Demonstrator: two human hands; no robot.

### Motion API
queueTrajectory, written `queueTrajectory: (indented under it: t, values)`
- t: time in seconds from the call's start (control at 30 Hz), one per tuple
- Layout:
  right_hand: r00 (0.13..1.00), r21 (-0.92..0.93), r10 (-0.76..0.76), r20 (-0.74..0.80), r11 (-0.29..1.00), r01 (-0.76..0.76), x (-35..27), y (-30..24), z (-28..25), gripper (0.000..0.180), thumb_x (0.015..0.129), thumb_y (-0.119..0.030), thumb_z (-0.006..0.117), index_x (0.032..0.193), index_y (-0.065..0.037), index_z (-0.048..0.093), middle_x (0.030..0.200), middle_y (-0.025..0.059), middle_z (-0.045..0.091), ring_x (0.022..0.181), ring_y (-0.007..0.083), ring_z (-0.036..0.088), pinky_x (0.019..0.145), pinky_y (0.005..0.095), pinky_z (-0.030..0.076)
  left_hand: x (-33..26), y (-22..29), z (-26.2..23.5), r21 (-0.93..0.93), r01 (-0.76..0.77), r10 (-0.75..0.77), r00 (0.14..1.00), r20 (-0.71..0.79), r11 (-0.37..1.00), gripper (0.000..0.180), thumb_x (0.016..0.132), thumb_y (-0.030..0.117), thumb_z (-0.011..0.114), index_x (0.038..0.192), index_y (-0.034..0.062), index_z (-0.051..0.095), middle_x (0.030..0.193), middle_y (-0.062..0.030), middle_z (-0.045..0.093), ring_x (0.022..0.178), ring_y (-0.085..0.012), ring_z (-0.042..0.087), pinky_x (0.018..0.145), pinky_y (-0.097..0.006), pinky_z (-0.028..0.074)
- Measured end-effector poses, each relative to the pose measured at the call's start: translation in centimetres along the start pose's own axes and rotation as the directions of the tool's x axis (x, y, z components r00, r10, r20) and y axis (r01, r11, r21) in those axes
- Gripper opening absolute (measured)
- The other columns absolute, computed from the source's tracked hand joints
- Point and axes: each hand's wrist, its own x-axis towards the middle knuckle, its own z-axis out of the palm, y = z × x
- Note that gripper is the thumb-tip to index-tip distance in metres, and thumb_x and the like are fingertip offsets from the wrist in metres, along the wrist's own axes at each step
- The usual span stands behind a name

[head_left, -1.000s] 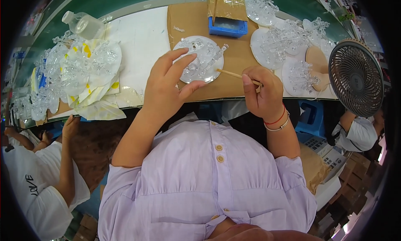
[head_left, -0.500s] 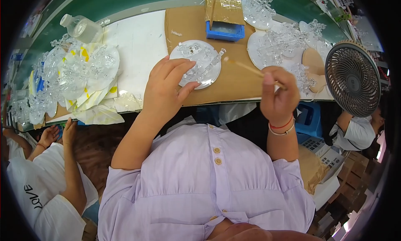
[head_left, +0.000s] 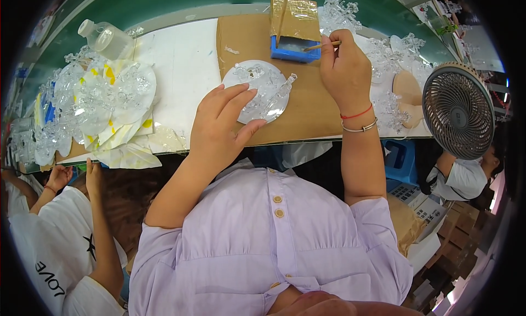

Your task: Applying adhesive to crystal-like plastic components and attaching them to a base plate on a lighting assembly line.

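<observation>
White disc: one in work, lying on the brown cardboard sheet in front of the person; the white disc bears a group of clear plastic pieces, too tangled to count.
Hands at work: two. The left hand is spread in a wide curve over the disc's left side, thumb and fingers well apart; whether the fingertips press on it, I cannot tell. The right hand is closed, pinching a thin wooden stick between thumb and fingers.
Sticks: two; the second stick leans upright against a taped cardboard flap.
Blue tray: one, beyond the disc; the held stick's tip is at the open front of the blue tray, contact with the contents unclear.
Wristwear: two on the right wrist, a red cord and a metal bangle.
Bottle and fan: one clear bottle at left, one round fan at right.
Change: half a second ago the right hand was nearer the body, its stick blurred beside the disc; now it is up at the tray.
Unchanged: the left hand stays at the disc.
</observation>
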Motion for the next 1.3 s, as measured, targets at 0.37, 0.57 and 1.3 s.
queueTrajectory:
  t: [0.37, 0.57, 1.3]
  values:
    - [0.996, 0.126, 0.042, -0.081, 0.992, -0.032, -1.3, -0.1, -3.1, 0.012, 0.092, -0.011, 0.063, 0.090, -0.001, 0.057, 0.069, 0.0079, 0.064, 0.058, 0.0120, 0.061, 0.054, 0.0244, 0.047, -0.1, 0.3, 1.3, -0.071, 0.030, -0.032, 0.999, -0.027, 0.997, 0.041, 0.070, 0.012, 0.080, 0.107, 0.0037, 0.064, 0.110, -0.0114, 0.064, 0.095, -0.0299, 0.063, 0.080, -0.036, 0.053]
    - [0.978, 0.240, 0.022, -0.208, 0.970, 0.029, -3.9, -0.5, -5.3, 0.008, 0.092, -0.003, 0.060, 0.095, 0.001, 0.054, 0.075, 0.0096, 0.065, 0.062, 0.0095, 0.057, 0.058, 0.0222, 0.047, 0.2, 0.4, 0.8, -0.102, 0.038, -0.041, 0.999, -0.032, 0.994, 0.042, 0.069, 0.013, 0.082, 0.106, 0.0045, 0.065, 0.111, -0.0102, 0.064, 0.099, -0.0288, 0.062, 0.082, -0.036, 0.052]
    - [0.986, 0.400, -0.159, 0.041, 0.907, 0.129, -7.5, -1.9, -3.9, 0.011, 0.088, 0.003, 0.059, 0.095, 0.000, 0.052, 0.081, 0.0133, 0.065, 0.061, 0.0216, 0.060, 0.056, 0.0273, 0.046, 0.8, -0.4, -0.5, -0.011, -0.011, 0.011, 1.000, -0.003, 1.000, 0.031, 0.073, 0.009, 0.077, 0.102, 0.0071, 0.067, 0.106, -0.0071, 0.066, 0.097, -0.0274, 0.061, 0.086, -0.038, 0.048]
